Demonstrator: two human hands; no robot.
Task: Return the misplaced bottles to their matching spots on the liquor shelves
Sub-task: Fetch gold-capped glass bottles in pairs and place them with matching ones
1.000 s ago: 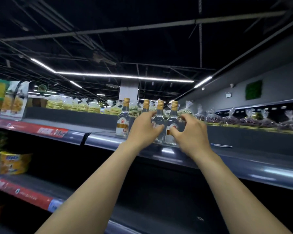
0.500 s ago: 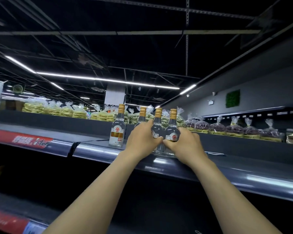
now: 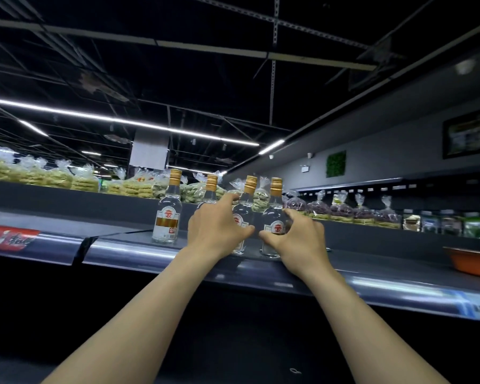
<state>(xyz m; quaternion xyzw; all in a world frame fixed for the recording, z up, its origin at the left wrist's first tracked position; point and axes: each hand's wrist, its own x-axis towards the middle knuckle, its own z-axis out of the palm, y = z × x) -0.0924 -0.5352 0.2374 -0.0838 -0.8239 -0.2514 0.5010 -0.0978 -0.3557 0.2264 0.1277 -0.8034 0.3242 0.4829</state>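
Four clear glass bottles with gold caps stood upright along the grey metal shelf (image 3: 128,252), the leftmost bottle (image 3: 168,214) set apart. Left hand (image 3: 215,231) curled round the second bottle (image 3: 210,189), right hand (image 3: 298,239) clasped the rightmost bottle (image 3: 274,214), each grip closed low on the body, likely to lift them steadily. The third bottle (image 3: 245,206) waited between the hands, untouched as far as could be seen.

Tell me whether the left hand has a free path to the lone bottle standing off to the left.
Probably yes. The lone bottle stands apart on the shelf, nothing in front of it, and the left hand is just beside it, though it is busy at the grouped bottles.
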